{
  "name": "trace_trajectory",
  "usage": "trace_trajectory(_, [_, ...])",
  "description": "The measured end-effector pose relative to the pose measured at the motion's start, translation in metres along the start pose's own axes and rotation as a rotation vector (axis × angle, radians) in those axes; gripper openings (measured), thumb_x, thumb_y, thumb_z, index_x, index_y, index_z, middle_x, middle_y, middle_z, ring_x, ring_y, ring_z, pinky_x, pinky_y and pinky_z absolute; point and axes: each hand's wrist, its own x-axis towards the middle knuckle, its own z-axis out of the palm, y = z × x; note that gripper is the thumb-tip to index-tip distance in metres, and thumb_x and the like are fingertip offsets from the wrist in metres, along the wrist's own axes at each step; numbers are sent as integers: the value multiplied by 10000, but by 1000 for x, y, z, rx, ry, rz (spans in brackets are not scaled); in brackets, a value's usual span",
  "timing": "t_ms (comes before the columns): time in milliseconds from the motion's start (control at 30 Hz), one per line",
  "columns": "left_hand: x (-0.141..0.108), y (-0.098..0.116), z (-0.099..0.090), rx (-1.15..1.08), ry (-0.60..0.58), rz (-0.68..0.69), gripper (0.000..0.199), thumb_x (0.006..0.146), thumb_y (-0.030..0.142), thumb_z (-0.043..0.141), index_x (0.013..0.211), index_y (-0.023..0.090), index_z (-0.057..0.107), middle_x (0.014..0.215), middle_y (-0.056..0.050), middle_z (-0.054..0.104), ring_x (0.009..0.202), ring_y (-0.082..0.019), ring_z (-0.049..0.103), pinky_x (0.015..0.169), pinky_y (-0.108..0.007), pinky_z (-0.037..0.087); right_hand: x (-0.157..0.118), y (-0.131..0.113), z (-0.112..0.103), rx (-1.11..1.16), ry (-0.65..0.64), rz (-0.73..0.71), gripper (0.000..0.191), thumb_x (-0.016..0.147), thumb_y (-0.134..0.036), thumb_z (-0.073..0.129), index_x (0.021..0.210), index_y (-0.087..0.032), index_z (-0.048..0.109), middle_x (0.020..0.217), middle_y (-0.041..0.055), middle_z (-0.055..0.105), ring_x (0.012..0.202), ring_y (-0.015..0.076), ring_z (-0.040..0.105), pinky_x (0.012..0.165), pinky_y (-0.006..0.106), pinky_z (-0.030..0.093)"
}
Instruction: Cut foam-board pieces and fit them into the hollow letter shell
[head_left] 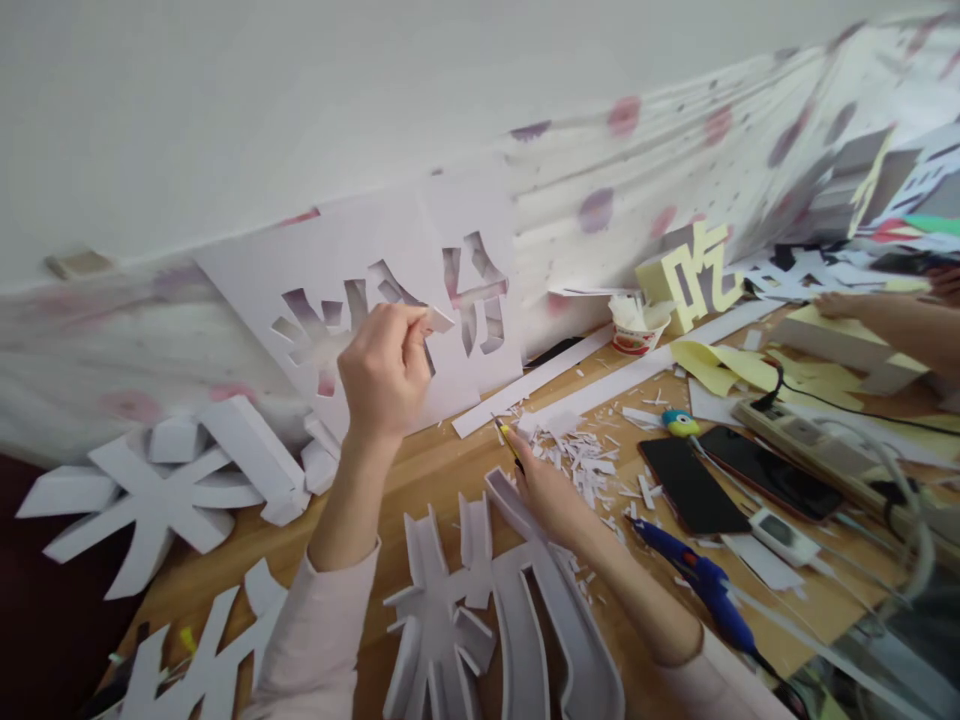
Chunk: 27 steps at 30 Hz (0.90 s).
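My left hand (386,370) is raised, fingers closed on a small white strip (441,318) that pokes out past the fingertips. Behind it leans a large white sheet (420,215) with character shapes cut out. Low over the table, my right hand (541,485) grips a yellow utility knife (511,440), its tip toward a long white strip (555,378). Below both hands lies a white hollow character with raised side walls (514,610). A heap of white scraps (589,460) is just right of the knife.
White 3D letters (161,490) stand at left. A blue glue gun (697,580), phones (694,485), a power strip (810,455) and cables lie at right. Farther back are a paper cup (636,325) and yellow character (694,275). Another person's arm (900,325) reaches in from the right.
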Motion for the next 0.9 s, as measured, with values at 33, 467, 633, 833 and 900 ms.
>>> trace_trajectory(33, [4,-4,-2,-24,5,-23,187,991,261,501,839,215,599,769,5,704,772,-161,731,680,-265,519,0,2,-2,15,11,1,573,981,-128,371,1550,-119,306,849,118,754,773,246,736,641,281,461])
trace_trajectory(467, [-60,-11,-7,-309,-128,-470,169,956,312,549,837,206,607,776,-15,754,700,-177,776,605,-230,604,-22,8,-9,313,225,-12,551,983,-312,417,1491,-120,320,1010,144,736,879,279,723,754,374,524])
trace_trajectory(633, [-108,-1,-31,-334,-244,-623,170,940,306,591,850,185,669,774,-28,779,686,-179,768,655,-255,623,-56,5,-3,445,298,1,382,956,-488,468,1160,-173,538,828,53,678,729,222,665,661,314,512])
trace_trajectory(833, [-185,15,-78,-236,-483,-716,118,887,274,675,837,208,759,856,-31,793,796,-185,743,756,-298,605,-109,20,26,456,311,161,295,881,-513,552,919,-223,516,709,-6,568,576,176,548,538,283,444])
trace_trajectory(900, [-205,21,-84,-205,-560,-688,134,899,233,654,839,226,774,851,-21,790,792,-185,728,868,-377,587,-122,27,33,448,314,198,291,870,-514,570,871,-229,513,686,-10,552,548,170,531,511,280,430])
